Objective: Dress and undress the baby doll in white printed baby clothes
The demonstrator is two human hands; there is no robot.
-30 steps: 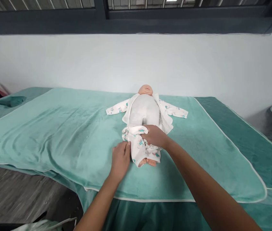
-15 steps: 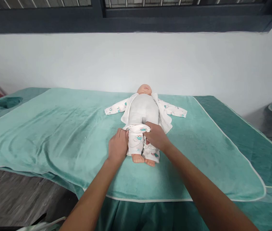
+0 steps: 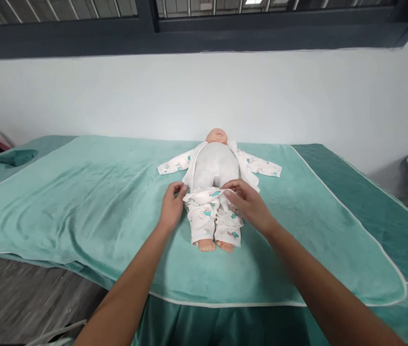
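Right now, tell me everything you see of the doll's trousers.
The trousers are white, soft-looking cloth printed with small, partly teal figures. They are partway up the doll on a green blanket, bare feet showing below the cuffs. The creased waistband sits at thigh level. The right hand pinches its edge; the left hand is at the opposite side, contact unclear.

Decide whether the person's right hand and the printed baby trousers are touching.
Touching. The head view shows the right hand pinching the printed baby trousers at the waistband.
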